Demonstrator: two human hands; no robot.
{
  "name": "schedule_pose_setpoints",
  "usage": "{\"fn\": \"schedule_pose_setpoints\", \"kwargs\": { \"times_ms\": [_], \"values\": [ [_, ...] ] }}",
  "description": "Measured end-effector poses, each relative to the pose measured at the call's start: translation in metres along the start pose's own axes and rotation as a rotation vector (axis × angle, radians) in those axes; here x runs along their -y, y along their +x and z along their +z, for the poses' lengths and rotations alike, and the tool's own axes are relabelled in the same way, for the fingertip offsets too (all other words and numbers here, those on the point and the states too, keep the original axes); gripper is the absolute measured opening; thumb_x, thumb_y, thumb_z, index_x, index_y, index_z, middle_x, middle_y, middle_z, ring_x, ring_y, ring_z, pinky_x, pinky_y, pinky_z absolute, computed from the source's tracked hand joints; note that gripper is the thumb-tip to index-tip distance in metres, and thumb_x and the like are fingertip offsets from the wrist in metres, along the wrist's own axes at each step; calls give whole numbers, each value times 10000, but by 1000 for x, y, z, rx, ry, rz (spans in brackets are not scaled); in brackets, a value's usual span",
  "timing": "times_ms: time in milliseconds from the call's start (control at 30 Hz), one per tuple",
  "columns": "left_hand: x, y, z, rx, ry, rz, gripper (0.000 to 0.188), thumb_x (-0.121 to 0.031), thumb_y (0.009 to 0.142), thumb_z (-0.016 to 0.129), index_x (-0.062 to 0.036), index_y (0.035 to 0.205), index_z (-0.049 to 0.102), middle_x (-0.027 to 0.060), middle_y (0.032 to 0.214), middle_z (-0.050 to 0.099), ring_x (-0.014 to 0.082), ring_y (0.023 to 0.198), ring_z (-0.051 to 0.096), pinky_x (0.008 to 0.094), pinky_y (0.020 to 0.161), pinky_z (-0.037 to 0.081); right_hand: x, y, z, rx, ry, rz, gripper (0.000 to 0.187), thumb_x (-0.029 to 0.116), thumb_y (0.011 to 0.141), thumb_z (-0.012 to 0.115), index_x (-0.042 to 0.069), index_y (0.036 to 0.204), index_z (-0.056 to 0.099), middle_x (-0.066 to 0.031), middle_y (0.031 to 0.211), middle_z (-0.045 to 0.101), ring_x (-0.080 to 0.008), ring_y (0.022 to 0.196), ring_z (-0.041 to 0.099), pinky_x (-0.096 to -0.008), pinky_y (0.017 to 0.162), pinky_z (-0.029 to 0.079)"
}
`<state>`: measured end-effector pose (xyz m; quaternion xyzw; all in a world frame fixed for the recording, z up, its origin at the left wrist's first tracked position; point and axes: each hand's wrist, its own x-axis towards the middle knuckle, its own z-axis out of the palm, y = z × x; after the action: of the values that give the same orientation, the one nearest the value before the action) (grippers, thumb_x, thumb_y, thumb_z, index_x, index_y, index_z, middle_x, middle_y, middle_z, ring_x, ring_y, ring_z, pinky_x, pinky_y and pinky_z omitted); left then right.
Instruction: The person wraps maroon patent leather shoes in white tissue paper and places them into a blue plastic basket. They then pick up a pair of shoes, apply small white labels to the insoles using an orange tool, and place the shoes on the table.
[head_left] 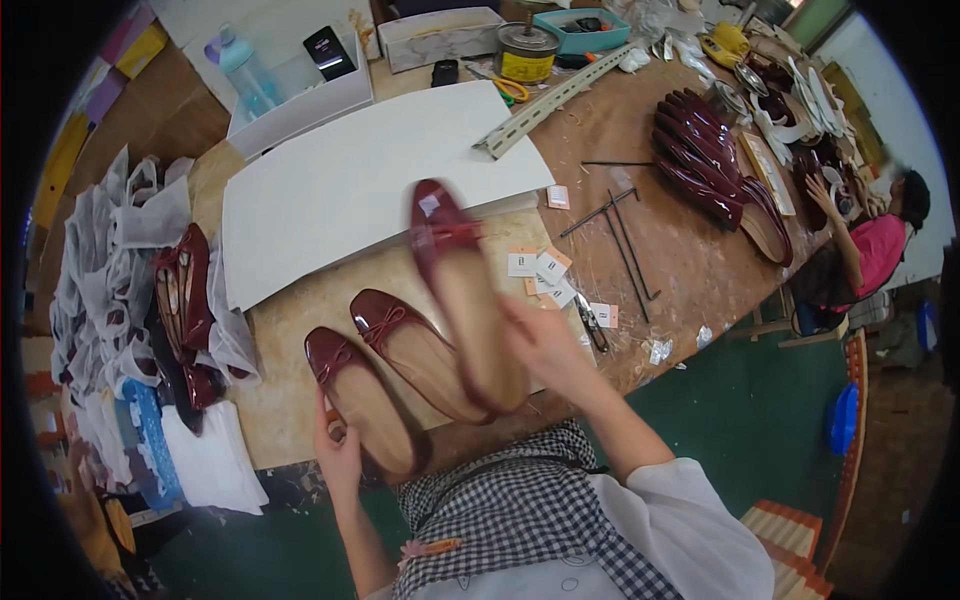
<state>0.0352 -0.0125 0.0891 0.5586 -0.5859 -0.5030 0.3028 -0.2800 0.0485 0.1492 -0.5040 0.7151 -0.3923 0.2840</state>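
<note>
My right hand (550,345) is closed on the side of a dark red ballet flat (467,320), which is lifted above the table and slightly smeared by motion, its toe pointing away from me. At the near edge of the table, my left hand (338,447) grips the outer side of another dark red ballet flat (372,415) with a bow on its toe. Between them a matching ballet flat (415,350) rests on the table, its heel partly hidden by the raised one. Several small paper tags (548,268) lie just beyond my right hand.
A white board (340,190) lies behind the shoes, with a slotted metal bar (550,100) across its corner. Wrapped shoes and white tissue (130,260) crowd the left. On the right are metal rods (625,250), a row of dark red shoes (700,160) and a seated person (875,245).
</note>
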Motion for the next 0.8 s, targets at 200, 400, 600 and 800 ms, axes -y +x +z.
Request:
{"fn": "schedule_pose_setpoints", "kwargs": {
  "times_ms": [200,400,600,800],
  "values": [
    [-28,33,21,-102,243,229,613,-36,782,634,-79,1358,428,86,1048,554,169,803,564,284,700,474,-29,-31,17,212,-292,156,319,178,893,514,19,1165,566,-268,821,607,-393,786,615,-424,674,495],
    [-121,35,60,-44,623,634,186,-146,746,705,-60,907,665,112,858,575,267,825,559,356,711,459,-54,24,-43,-374,-308,58,203,239,836,623,67,937,662,-134,753,650,-320,704,628,-404,646,492],
    [-119,-15,126,477,562,832,190,-253,710,743,-81,751,674,52,760,575,234,846,539,353,779,444,-83,78,-9,-354,-462,-115,183,189,820,654,16,878,671,-97,736,658,-240,650,628,-324,604,496],
    [-87,-13,99,823,545,776,193,-265,727,731,-78,739,686,42,776,584,227,890,537,349,809,446,-58,50,-60,-196,535,85,180,73,906,551,-12,1021,661,-21,763,646,-91,670,599,-217,638,492]
  ]
}}
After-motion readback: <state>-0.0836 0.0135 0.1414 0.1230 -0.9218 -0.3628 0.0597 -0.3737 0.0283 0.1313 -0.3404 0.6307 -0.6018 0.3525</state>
